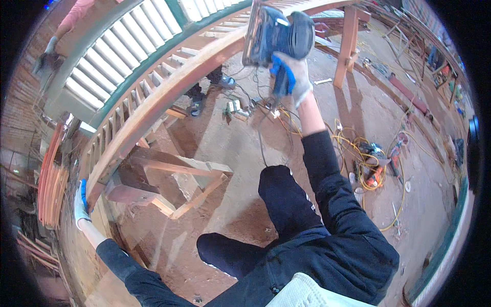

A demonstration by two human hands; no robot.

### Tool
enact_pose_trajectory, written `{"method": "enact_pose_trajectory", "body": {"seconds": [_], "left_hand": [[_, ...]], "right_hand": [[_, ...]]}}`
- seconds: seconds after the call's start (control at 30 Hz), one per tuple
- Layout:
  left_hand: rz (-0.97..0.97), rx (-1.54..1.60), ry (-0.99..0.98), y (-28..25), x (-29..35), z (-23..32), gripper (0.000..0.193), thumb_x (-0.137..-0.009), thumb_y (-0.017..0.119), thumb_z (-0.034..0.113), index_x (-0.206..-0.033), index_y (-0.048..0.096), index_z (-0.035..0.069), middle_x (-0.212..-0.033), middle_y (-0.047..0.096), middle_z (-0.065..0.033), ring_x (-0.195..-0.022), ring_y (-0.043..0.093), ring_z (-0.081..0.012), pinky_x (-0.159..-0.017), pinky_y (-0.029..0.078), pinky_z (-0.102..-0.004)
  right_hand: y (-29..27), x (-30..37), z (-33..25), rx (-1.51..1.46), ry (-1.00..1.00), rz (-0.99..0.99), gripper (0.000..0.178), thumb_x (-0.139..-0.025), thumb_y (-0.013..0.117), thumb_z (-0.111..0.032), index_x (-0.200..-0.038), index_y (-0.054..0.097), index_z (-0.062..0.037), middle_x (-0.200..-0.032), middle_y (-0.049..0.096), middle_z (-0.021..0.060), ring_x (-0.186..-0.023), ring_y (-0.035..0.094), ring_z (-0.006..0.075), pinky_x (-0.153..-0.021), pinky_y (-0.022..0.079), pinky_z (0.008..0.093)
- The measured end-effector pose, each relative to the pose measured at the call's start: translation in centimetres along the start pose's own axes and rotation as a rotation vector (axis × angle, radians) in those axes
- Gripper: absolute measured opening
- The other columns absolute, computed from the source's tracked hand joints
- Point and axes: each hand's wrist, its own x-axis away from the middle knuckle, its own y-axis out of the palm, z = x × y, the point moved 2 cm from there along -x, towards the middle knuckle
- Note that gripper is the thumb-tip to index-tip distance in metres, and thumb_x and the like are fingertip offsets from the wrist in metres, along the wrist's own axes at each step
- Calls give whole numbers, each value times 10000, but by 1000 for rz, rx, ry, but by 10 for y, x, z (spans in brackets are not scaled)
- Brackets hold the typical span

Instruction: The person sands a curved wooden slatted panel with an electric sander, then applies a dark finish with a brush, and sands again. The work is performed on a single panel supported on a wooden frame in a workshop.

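Observation:
My right hand (294, 79), in a white and blue work glove, is wrapped round the handle of a dark blue and black power sander (276, 36). The sander is turned on its side, its flat working face against the long curved wooden rail (184, 79) or very close to it. A cord hangs from the tool past my knee. At the rail's near left end, my left hand (83, 204), gloved the same way, holds the wood; its thumb is hidden. Slats (123, 105) run along the far side of the rail.
Under the rail stands a wooden frame leg (199, 197); another wooden post (348, 48) rises at upper right. Yellow cords (365, 179) and power tools (376, 166) lie on the floor at right. White slatted panels (128, 48) stand beyond. Another person's arm (71, 18) shows at upper left.

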Motion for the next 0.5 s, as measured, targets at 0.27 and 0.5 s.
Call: {"method": "enact_pose_trajectory", "body": {"seconds": [0.27,0.5], "left_hand": [[60,-321,98,-9,2,7,471,-974,401,226,-1387,404,-1,-1417,436,-72,-1308,393,-173,-1095,275,-304],[18,-230,32,6,18,19,479,-979,361,204,-1422,354,21,-1471,362,-49,-1358,315,-158,-1119,227,-296]], "right_hand": [[76,108,27,615,-330,-172,622,-693,797,-172,-1231,520,-28,-1145,617,126,-1028,592,205,-892,472,330],[49,46,4,226,-241,-46,404,-721,752,-121,-1073,618,24,-931,673,122,-753,652,197,-691,545,313]]}}
